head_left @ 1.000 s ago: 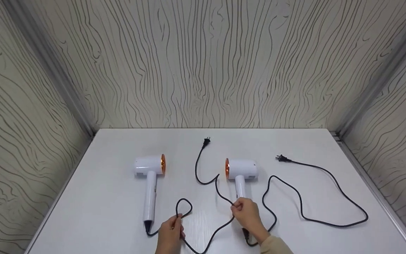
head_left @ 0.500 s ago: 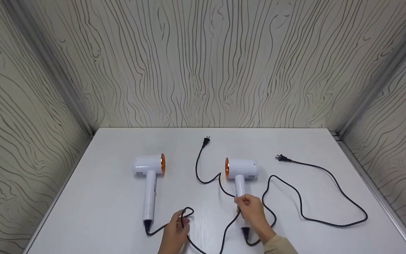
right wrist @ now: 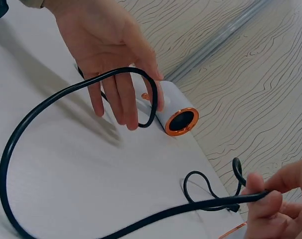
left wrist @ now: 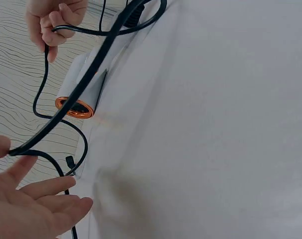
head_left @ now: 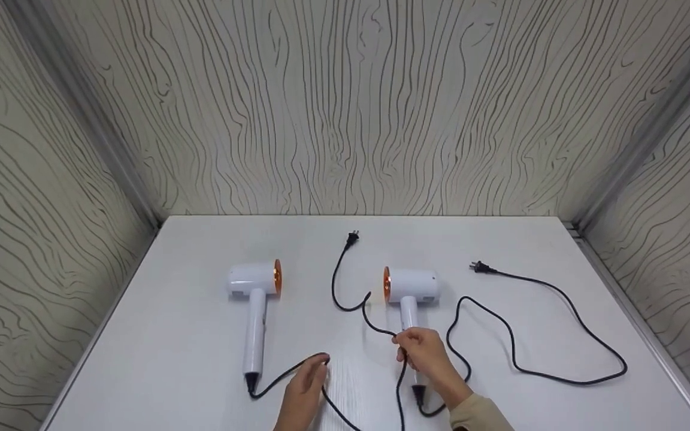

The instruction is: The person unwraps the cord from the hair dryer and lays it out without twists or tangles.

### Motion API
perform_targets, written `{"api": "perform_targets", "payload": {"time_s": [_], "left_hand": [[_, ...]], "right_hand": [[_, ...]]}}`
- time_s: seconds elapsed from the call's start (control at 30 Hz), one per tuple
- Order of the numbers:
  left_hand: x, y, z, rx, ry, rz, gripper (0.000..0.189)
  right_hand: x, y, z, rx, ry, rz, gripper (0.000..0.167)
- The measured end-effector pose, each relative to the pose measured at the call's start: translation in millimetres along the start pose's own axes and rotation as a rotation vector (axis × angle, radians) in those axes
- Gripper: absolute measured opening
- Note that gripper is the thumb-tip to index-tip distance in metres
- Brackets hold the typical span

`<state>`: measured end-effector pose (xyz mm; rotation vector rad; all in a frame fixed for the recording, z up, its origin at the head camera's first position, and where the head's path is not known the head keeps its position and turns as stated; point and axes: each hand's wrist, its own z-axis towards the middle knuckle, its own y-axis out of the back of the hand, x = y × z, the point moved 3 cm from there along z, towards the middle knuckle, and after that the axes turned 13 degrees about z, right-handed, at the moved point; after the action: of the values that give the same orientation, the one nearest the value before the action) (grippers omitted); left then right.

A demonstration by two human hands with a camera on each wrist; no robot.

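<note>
Two white hair dryers lie on the white table, the left dryer [head_left: 254,335] and the right dryer [head_left: 414,284], their orange-rimmed ends facing each other. The left dryer's black cord [left wrist: 74,97] passes through both hands. My left hand [head_left: 304,386] pinches it between thumb and index finger, the other fingers spread, right of the left dryer's handle. Over the right dryer's handle, partly hiding it, my right hand [head_left: 426,353] pinches the same cord farther along. Between the hands the cord sags toward the front edge. Beyond the right hand it runs to a two-pin plug [head_left: 351,238].
The right dryer's cord [head_left: 513,341] winds across the table's right side to its own two-pin plug [head_left: 481,267]. Wood-grain panels [head_left: 345,120] enclose the white table [head_left: 171,335] at the back and sides, with grey metal rails at the corners.
The small cord loop above my left hand has shrunk and gone. My left hand has shifted slightly right; my right hand has risen a little, and the sag between them hangs lower.
</note>
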<state>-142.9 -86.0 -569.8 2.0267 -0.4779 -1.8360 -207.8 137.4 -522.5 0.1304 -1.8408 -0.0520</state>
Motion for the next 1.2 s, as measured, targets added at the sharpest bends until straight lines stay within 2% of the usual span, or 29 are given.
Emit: {"api": "perform_targets", "payload": {"time_s": [0.1, 0.2, 0.3, 0.43, 0.53, 0.57, 0.63, 0.7, 0.8, 0.9, 1.03, 1.2], "left_hand": [[-1.6, -1.6, -1.7, -0.054, -0.031, 0.052, 0.030], [-3.9, -4.0, -1.0, -0.092, -0.047, 0.119, 0.025], [-7.8, -2.9, 1.9, -0.083, -0.021, 0.144, 0.024], [-14.5, 11.0, 12.5, -0.039, -0.048, 0.162, 0.024], [-21.1, 29.3, 30.5, -0.005, -0.114, 0.212, 0.024], [-23.6, 34.9, 39.0, 0.013, -0.113, 0.235, 0.025], [-28.3, 43.8, 58.4, 0.080, -0.081, 0.258, 0.028], [-30.5, 47.3, 79.9, 0.163, -0.006, 0.238, 0.031], [-30.9, 42.1, 110.7, 0.266, 0.110, 0.162, 0.037], [-28.2, 31.8, 132.4, 0.320, 0.194, 0.072, 0.042], [-25.0, 18.1, 147.5, 0.339, 0.246, -0.008, 0.049], [-24.3, 8.4, 153.6, 0.350, 0.232, -0.085, 0.057]], "right_hand": [[6.5, -0.7, -1.4, -0.089, 0.131, -0.151, 0.014], [7.7, -5.3, -2.0, -0.102, 0.187, -0.256, 0.014], [3.6, -11.9, -1.9, -0.053, 0.168, -0.267, 0.018], [-6.4, -15.1, -0.9, 0.009, 0.082, -0.230, 0.021], [-12.6, -13.0, 0.0, 0.030, 0.019, -0.214, 0.023], [-13.8, -11.8, 0.2, 0.034, 0.007, -0.213, 0.023], [-15.3, -9.5, 0.3, 0.032, -0.004, -0.213, 0.022], [-17.1, -7.8, -0.2, 0.038, -0.032, -0.209, 0.021], [-20.2, -4.6, -1.9, 0.054, -0.064, -0.199, 0.018], [-23.2, -2.9, -4.5, 0.072, -0.079, -0.198, 0.017], [-24.9, 0.4, -7.3, 0.072, -0.087, -0.172, 0.016], [-24.3, 6.2, -6.3, 0.013, -0.088, -0.125, 0.016]]}}
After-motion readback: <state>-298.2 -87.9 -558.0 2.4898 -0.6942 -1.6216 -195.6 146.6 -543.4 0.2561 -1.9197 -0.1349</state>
